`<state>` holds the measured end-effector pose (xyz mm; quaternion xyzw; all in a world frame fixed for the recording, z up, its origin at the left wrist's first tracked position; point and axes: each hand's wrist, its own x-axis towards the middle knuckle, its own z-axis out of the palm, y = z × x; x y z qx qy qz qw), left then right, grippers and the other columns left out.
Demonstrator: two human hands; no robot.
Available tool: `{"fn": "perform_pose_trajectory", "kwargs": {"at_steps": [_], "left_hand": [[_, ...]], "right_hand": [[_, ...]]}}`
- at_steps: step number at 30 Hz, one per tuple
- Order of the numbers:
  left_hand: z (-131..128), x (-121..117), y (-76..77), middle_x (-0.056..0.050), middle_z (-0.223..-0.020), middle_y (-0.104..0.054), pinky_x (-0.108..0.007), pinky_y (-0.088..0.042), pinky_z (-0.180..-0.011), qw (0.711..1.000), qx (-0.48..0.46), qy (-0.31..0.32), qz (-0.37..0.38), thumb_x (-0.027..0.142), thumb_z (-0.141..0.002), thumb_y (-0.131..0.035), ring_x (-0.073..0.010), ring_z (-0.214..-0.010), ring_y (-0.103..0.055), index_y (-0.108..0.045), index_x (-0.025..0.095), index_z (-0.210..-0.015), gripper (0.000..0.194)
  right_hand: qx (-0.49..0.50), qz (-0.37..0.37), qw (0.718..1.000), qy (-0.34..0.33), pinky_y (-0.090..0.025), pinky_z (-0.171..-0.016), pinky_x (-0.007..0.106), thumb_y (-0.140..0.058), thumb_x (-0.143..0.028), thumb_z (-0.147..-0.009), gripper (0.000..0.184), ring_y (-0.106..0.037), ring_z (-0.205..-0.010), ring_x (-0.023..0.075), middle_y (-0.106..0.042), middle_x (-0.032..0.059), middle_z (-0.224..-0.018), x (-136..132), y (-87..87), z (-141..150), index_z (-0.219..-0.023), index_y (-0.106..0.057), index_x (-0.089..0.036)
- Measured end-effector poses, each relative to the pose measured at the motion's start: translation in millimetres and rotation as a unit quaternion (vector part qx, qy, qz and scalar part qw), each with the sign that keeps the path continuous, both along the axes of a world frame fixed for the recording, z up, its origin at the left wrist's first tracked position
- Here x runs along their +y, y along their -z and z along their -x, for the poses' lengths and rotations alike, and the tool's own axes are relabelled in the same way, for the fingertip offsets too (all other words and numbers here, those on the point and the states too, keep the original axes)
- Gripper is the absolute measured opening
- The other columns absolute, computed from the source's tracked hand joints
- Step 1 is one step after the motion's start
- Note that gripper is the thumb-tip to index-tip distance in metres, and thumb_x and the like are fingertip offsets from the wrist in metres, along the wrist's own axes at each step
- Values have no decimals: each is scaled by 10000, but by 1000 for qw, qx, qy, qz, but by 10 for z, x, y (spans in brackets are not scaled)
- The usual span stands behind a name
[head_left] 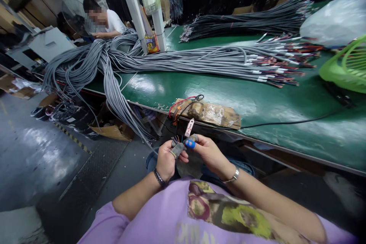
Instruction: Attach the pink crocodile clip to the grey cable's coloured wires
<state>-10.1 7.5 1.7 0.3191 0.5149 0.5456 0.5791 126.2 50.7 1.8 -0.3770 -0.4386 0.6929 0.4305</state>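
Note:
My left hand (pixel 168 157), with grey covers on its fingertips, is closed on the end of a grey cable (pixel 152 148). Thin coloured wires (pixel 177 138) fan out above its thumb. My right hand (pixel 208 150) meets it from the right, fingers pinched at the same wires; blue tape wraps one finger and a grey cover sits on another. What exactly lies between the right fingertips is hidden. Just above the hands, a small pale pink tag-like piece (pixel 189 127) stands at the table edge, in front of a worn wooden block (pixel 211 114) with red and black leads.
A long bundle of grey cables (pixel 183 61) with stripped ends lies across the green table (pixel 160 89). Behind it rests a darker bundle (pixel 246 23). A green fan (pixel 347 66) and a plastic bag (pixel 337 21) stand at right. Another person (pixel 107 21) sits at far left.

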Motion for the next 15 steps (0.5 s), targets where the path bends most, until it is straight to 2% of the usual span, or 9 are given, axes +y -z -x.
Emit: {"fn": "perform_pose_trajectory", "kwargs": {"at_steps": [10,15], "left_hand": [[-6,1,-18,-2,-502,-615,-211,-392,-393,1000,18,15,3,465,-682,-718,-100,-363,-509,-608,147,-700,337],[-15,-6,-19,-3,-512,-619,-208,-395,-397,1000,21,6,0,459,-686,-723,-98,-373,-517,-589,152,-673,335]], "right_hand": [[7,12,999,-45,-366,-574,265,-806,-443,-630,331,-462,-577,111,-587,-4,-633,35,-117,20,-702,-642,-165],[8,22,999,-34,-354,-571,270,-819,-447,-606,338,-451,-566,108,-583,-7,-621,24,-90,31,-671,-645,-165]]}}
